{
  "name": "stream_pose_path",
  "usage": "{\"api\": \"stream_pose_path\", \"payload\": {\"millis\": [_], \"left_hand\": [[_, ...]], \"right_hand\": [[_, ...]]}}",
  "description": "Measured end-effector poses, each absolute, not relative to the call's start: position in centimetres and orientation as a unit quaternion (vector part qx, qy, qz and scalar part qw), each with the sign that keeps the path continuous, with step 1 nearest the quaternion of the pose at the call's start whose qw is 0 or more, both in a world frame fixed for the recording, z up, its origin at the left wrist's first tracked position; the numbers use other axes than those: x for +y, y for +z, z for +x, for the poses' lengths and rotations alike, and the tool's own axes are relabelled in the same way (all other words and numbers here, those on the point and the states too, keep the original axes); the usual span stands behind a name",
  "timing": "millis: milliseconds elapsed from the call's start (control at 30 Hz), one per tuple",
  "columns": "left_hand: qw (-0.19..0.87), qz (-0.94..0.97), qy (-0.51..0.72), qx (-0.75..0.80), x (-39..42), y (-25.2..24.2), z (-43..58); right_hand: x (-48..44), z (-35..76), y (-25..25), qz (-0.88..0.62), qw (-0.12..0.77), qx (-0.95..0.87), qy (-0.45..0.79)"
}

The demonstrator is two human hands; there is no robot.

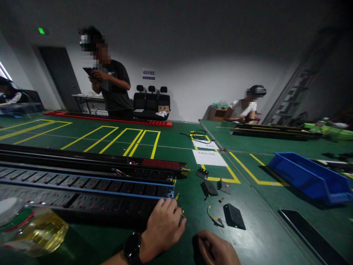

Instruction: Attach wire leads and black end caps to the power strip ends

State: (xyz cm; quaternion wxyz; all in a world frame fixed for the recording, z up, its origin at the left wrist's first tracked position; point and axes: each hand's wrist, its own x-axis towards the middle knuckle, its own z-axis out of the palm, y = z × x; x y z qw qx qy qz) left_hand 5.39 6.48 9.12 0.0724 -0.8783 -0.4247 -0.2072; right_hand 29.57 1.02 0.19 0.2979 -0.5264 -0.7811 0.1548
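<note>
My left hand, with a black watch on the wrist, is closed over the right end of the nearest black power strip. A yellow-green wire sticks out beside its fingers. My right hand rests low at the table's near side with curled fingers; whether anything is in them is hidden. Just beyond it lie a black end cap and a short yellow-green wire with a brown tip. Further off are another black end cap and a small dark plate.
More power strips lie parallel on the green table. A bottle of yellow liquid stands near left. To the right are a blue bin and a phone. One person stands opposite; another sits far right.
</note>
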Motion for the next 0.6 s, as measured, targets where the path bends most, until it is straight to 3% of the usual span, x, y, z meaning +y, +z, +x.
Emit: {"api": "stream_pose_path", "payload": {"millis": [167,600], "left_hand": [[0.057,-0.881,-0.200,-0.426,6.5,9.5,5.3],[0.057,-0.885,-0.164,-0.433,6.6,9.9,5.2]], "right_hand": [[1.2,28.9,0.9,-0.523,0.325,-0.779,0.116],[1.2,28.9,3.2,-0.506,0.291,-0.800,0.134]]}}
